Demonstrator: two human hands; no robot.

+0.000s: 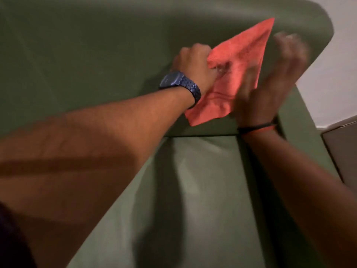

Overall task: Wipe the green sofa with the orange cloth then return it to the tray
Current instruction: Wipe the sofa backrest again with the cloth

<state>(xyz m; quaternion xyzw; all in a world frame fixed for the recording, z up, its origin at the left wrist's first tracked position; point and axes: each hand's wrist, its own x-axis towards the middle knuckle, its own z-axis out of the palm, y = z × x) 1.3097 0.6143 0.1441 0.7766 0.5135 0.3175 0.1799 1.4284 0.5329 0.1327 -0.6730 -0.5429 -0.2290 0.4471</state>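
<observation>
The green sofa (77, 55) fills most of the view, with its backrest above and its seat cushion (202, 190) below. The orange cloth (237, 70) lies spread against the backrest near the sofa's right corner. My left hand (195, 64), with a blue watch on the wrist, is shut on the cloth's left edge. My right hand (274, 80) is blurred by motion, fingers spread, at the cloth's right edge; whether it presses on the cloth is unclear. No tray is in view.
The sofa's right armrest (301, 132) runs down the right side. Behind it is a white wall (343, 64). A grey-brown box or cabinet corner (342, 151) stands at the far right edge.
</observation>
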